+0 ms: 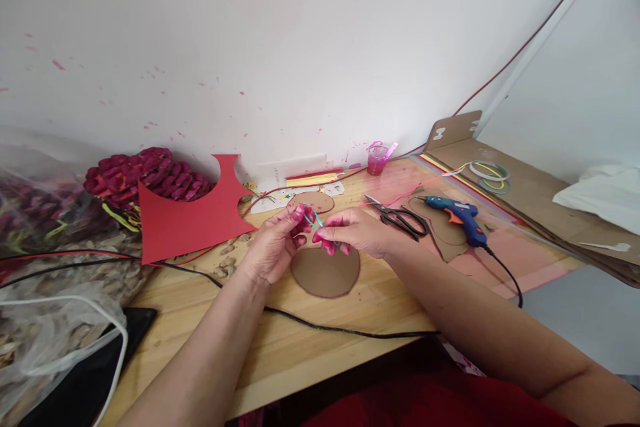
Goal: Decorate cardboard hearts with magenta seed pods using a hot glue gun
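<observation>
A thin light-blue cord (319,219) is bent into a narrow loop between my two hands above the table. My left hand (277,240) pinches it with thumb and fingertips. On the other side my right hand (353,233) grips the cord, its fingers curled and partly hidden. Pink stains cover the fingertips of both hands. Below them lies a round cardboard piece (325,273) with a dark pink edge. A second cardboard disc (313,201) rests farther back, toward the wall.
Right of my hands are black-handled scissors (400,219), a blue glue gun (457,217) on cardboard, and coiled cords (490,177). A cup of pink liquid (377,161) stands by the wall. Red cut-out paper (195,220) and magenta cones (150,177) are left. A black cable (340,329) crosses the front.
</observation>
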The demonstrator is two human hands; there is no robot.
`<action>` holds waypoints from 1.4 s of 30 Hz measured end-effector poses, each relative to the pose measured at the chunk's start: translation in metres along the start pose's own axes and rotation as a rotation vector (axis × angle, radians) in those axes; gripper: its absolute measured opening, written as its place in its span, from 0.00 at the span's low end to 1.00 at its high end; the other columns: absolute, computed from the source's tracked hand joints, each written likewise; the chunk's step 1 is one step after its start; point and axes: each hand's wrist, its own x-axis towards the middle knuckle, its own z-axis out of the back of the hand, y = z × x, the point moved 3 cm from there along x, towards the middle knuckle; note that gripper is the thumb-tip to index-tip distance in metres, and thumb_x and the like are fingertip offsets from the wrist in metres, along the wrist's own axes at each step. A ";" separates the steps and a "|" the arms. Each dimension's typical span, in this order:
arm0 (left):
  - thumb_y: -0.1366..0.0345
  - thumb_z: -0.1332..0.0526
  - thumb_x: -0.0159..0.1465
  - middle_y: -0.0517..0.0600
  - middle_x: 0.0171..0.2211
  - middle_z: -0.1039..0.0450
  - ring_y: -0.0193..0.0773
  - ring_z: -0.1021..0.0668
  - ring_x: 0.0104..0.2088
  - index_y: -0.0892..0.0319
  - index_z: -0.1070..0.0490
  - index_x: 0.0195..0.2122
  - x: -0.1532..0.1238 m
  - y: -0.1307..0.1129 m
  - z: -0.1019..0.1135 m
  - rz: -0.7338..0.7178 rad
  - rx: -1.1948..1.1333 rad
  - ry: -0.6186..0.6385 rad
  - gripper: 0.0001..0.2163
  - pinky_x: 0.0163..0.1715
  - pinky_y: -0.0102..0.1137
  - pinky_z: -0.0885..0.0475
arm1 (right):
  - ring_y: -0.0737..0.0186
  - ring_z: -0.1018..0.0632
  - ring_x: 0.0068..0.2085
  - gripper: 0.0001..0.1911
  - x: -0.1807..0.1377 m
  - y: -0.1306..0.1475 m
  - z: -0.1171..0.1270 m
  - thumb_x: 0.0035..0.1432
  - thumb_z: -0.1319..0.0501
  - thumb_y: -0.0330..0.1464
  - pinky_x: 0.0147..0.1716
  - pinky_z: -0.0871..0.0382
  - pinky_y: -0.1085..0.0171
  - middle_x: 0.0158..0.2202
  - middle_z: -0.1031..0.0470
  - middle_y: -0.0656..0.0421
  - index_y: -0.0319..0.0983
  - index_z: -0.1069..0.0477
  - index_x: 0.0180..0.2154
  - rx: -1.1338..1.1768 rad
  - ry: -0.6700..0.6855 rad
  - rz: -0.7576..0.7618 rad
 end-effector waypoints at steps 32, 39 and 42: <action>0.74 0.25 0.45 0.50 0.34 0.18 0.32 0.19 0.35 0.60 0.19 0.33 0.003 0.007 -0.005 -0.140 -0.053 -0.103 0.13 0.42 0.26 0.26 | 0.69 0.26 0.27 0.13 -0.002 0.005 -0.008 0.58 0.36 0.39 0.20 0.41 0.72 0.24 0.25 0.59 0.36 0.23 0.29 0.024 0.040 -0.061; 0.73 0.25 0.47 0.52 0.37 0.18 0.36 0.18 0.37 0.59 0.20 0.42 0.001 0.009 -0.005 -0.107 0.006 -0.052 0.20 0.39 0.27 0.25 | 0.68 0.25 0.28 0.14 -0.002 0.004 -0.007 0.57 0.35 0.41 0.21 0.40 0.72 0.25 0.24 0.59 0.36 0.22 0.31 0.016 0.034 -0.053; 0.72 0.24 0.45 0.52 0.36 0.18 0.37 0.18 0.37 0.58 0.20 0.44 0.000 0.008 -0.006 -0.098 0.031 -0.051 0.22 0.37 0.28 0.25 | 0.68 0.25 0.28 0.15 -0.002 0.003 -0.007 0.57 0.35 0.42 0.20 0.40 0.72 0.25 0.25 0.59 0.36 0.22 0.31 0.018 0.040 -0.043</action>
